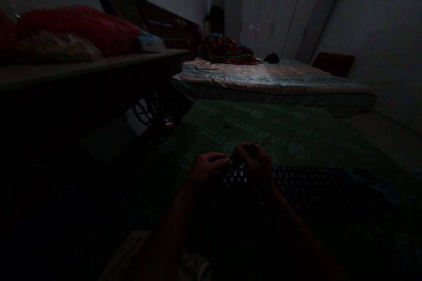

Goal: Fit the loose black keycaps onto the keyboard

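Note:
Over the left part of a black keyboard (306, 184), my two hands meet with their fingertips close together. My left hand (207, 167) is pinched around something too small and dark to make out. My right hand (255, 162) is closed, and a thin, pale, wire-like tool (265, 141) sticks out past its fingers to the right. Some key positions beneath the hands show small light spots. Two small dark pieces (227, 126) lie on the green printed surface (277, 123) beyond the hands.
A dark shelf (132, 63) at the left bears a red bag (79, 26) and a small box (150, 43). Beyond the green surface is a bed (263, 79) with a patterned cloth heap (227, 48). A dark object (369, 184) sits by the keyboard's right end.

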Demonstrator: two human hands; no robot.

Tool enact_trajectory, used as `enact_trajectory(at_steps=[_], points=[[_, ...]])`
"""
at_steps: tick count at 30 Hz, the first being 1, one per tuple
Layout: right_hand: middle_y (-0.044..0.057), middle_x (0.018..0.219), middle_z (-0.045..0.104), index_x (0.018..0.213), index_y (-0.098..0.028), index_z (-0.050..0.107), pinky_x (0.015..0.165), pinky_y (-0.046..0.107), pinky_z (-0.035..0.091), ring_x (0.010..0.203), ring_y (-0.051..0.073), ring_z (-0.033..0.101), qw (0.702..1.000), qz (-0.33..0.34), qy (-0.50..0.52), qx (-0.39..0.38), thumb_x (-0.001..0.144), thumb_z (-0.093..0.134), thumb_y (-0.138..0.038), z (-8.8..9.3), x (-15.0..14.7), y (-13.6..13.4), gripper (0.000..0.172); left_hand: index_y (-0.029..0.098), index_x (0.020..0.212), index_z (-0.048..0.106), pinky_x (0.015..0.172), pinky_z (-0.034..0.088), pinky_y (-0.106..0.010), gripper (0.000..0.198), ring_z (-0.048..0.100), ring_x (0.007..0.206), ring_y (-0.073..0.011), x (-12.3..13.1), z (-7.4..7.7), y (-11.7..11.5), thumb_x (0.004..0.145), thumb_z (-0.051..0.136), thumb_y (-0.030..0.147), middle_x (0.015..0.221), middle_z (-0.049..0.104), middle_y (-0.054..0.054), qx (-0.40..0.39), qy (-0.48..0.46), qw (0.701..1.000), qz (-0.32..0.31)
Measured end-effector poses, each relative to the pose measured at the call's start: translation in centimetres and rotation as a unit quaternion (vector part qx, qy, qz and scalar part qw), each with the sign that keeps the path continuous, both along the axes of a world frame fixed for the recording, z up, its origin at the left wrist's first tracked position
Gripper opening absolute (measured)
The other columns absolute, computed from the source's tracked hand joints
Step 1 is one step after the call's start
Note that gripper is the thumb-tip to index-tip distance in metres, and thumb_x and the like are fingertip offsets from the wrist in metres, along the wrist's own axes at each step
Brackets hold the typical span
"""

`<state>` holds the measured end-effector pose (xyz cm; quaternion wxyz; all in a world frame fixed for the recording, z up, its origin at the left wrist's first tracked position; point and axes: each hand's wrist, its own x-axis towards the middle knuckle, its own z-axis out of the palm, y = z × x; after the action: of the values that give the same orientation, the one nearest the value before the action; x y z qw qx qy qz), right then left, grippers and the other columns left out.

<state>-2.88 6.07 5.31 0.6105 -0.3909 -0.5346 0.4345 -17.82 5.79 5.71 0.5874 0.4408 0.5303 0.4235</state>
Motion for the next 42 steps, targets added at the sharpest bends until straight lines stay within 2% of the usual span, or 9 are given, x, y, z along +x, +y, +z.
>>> enact_trajectory(at_steps=[3,5,10,12,15,21,26,33,42], points=[[-0.001,0.059,0.062,0.075,-0.017,0.061,0.051,0.023,0.045,0.051,0.012,0.056,0.999,-0.017,0.028,-0.016,0.073,0.064,-0.047,0.6,0.4,-0.2,0.03,0.012,0.084,0.068,0.055,0.046,-0.026,0.036,0.061,0.055,-0.0144,0.0,0.1,-0.2,0.053,0.077,0.028,0.065,0.068,-0.004,-0.015,-0.035,0.999,0.023],[-0.002,0.053,0.056,0.065,-0.016,0.059,0.046,0.021,0.04,0.046,0.009,0.05,0.999,-0.033,0.018,-0.018,0.074,0.062,-0.049,0.9,0.8,-0.2,0.034,0.013,0.084,0.068,0.057,0.047,-0.027,0.036,0.062,0.056,-0.0153,0.0,0.3,-0.4,0.053,0.076,0.027,0.065,0.069,-0.005,-0.006,-0.037,0.999,0.032],[-0.004,0.043,0.04,0.048,-0.016,0.051,0.042,0.021,0.027,0.042,0.007,0.037,0.99,-0.028,-0.133,-0.034,0.078,0.054,-0.052,1.0,1.9,0.3,0.047,0.014,0.082,0.069,0.064,0.049,-0.028,0.033,0.064,0.063,-0.0168,0.1,0.8,-0.8,0.053,0.077,0.028,0.07,0.07,-0.003,0.054,0.008,0.998,0.034],[-0.003,0.047,0.045,0.052,-0.015,0.055,0.045,0.02,0.029,0.046,0.008,0.041,0.981,-0.006,-0.189,-0.033,0.079,0.052,-0.048,1.0,2.1,0.4,0.042,0.015,0.079,0.069,0.065,0.048,-0.028,0.031,0.063,0.065,-0.016,0.2,0.6,-0.9,0.051,0.078,0.026,0.074,0.069,-0.002,0.071,0.013,0.997,0.03],[-0.001,0.054,0.052,0.06,-0.015,0.058,0.049,0.02,0.034,0.052,0.01,0.047,0.979,0.021,-0.2,-0.038,0.078,0.05,-0.043,1.0,2.1,0.6,0.034,0.016,0.076,0.067,0.065,0.048,-0.026,0.03,0.062,0.067,-0.0149,0.4,0.1,-0.8,0.049,0.078,0.024,0.074,0.067,0.0,0.104,0.018,0.994,0.03],[-0.003,0.056,0.052,0.072,-0.014,0.065,0.046,0.019,0.033,0.049,0.008,0.043,0.982,0.093,-0.146,-0.072,0.07,0.057,-0.039,0.7,1.6,0.5,0.027,0.017,0.071,0.062,0.063,0.046,-0.023,0.024,0.06,0.066,-0.0135,0.3,-0.1,-0.7,0.052,0.075,0.023,0.069,0.064,0.002,0.159,0.053,0.986,0.028],[-0.002,0.057,0.056,0.076,-0.014,0.07,0.045,0.018,0.032,0.048,0.007,0.042,0.971,0.153,-0.165,-0.076,0.066,0.061,-0.034,0.5,1.5,0.4,0.024,0.017,0.072,0.062,0.063,0.045,-0.021,0.02,0.058,0.066,-0.0119,0.3,0.2,-1.1,0.055,0.071,0.02,0.069,0.062,0.004,0.172,0.082,0.981,0.025],[-0.001,0.06,0.06,0.081,-0.014,0.071,0.046,0.017,0.033,0.051,0.007,0.047,0.96,0.167,-0.222,-0.03,0.069,0.059,-0.031,0.3,1.9,0.5,0.024,0.017,0.073,0.061,0.061,0.045,-0.021,0.021,0.059,0.065,-0.0122,0.1,-0.4,-1.0,0.056,0.073,0.022,0.068,0.062,0.003,0.164,0.066,0.984,0.014],[-0.001,0.063,0.063,0.084,-0.016,0.071,0.05,0.018,0.038,0.056,0.011,0.054,0.953,0.156,-0.259,0.025,0.075,0.057,-0.032,-0.3,2.1,0.8,0.023,0.016,0.077,0.066,0.071,0.05,-0.029,0.025,0.064,0.076,-0.0185,-0.8,-0.9,-0.7,0.055,0.076,0.023,0.078,0.069,-0.002,0.138,0.008,0.99,-0.001]])
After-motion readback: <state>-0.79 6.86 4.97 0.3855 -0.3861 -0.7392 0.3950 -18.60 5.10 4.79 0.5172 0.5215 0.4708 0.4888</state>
